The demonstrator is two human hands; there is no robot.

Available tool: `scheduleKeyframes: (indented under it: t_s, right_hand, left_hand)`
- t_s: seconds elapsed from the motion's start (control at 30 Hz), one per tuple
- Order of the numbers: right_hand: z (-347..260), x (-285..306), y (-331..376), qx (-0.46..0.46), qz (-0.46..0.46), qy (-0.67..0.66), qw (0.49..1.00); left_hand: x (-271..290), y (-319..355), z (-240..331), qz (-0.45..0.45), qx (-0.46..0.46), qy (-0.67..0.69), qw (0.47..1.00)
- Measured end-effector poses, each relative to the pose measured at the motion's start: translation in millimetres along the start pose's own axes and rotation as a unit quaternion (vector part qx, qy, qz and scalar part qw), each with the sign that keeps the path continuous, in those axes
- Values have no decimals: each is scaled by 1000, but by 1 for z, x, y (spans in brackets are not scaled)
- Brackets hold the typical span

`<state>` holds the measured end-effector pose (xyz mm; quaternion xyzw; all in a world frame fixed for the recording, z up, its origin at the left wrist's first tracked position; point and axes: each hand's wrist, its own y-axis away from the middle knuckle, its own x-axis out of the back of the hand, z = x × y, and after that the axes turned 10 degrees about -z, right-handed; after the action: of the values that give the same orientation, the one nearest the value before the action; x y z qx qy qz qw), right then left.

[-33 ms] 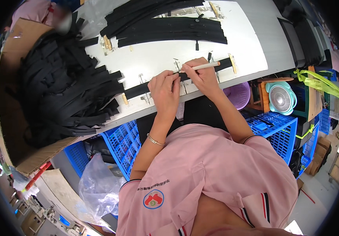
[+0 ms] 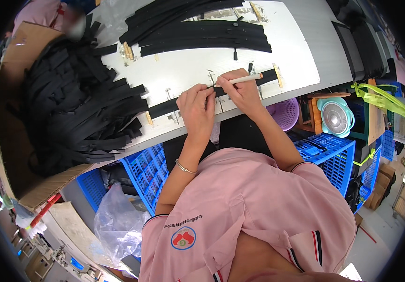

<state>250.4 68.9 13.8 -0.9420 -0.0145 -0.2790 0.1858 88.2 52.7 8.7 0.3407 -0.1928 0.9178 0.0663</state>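
Note:
A black fabric strip lies across the white board, between small wooden blocks at its left end and right end. My left hand presses on the strip's middle, its bent fingers close together; the fingertips' grip is partly hidden. Closed round a slim white pen with an orange end, my right hand rests just right of the left. The pen's tip points down at the strip beside my left fingertips. A small black tab stands out from the strip's far edge.
Flat bundles of black strips lie farther back on the board. At left, a cardboard box overflows with black strips. Below the table edge are blue crates, a purple basket and a teal fan.

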Motion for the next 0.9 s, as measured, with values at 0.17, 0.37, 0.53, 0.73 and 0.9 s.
scheduleKeyframes:
  t_s: [0.17,0.37,0.53,0.73,0.9]
  right_hand:
    - [-7,4,-3,-14,-11,1,1000]
    - [2,1,6,25,-3,-35,999]
    - [4,1,6,34,-12,-20,999]
    - [6,4,7,45,-28,-13,998]
    - [-5,34,21,23,-36,32,999]
  left_hand:
    - [1,-1,2,1,2,0,1000]
    - [-1,-1,-1,10,4,-12,1000]
    - [-2,0,-2,11,4,-14,1000]
    - [-2,-2,1,4,-2,-11,1000]
    - [0,-1,1,-7,6,-22,1000]
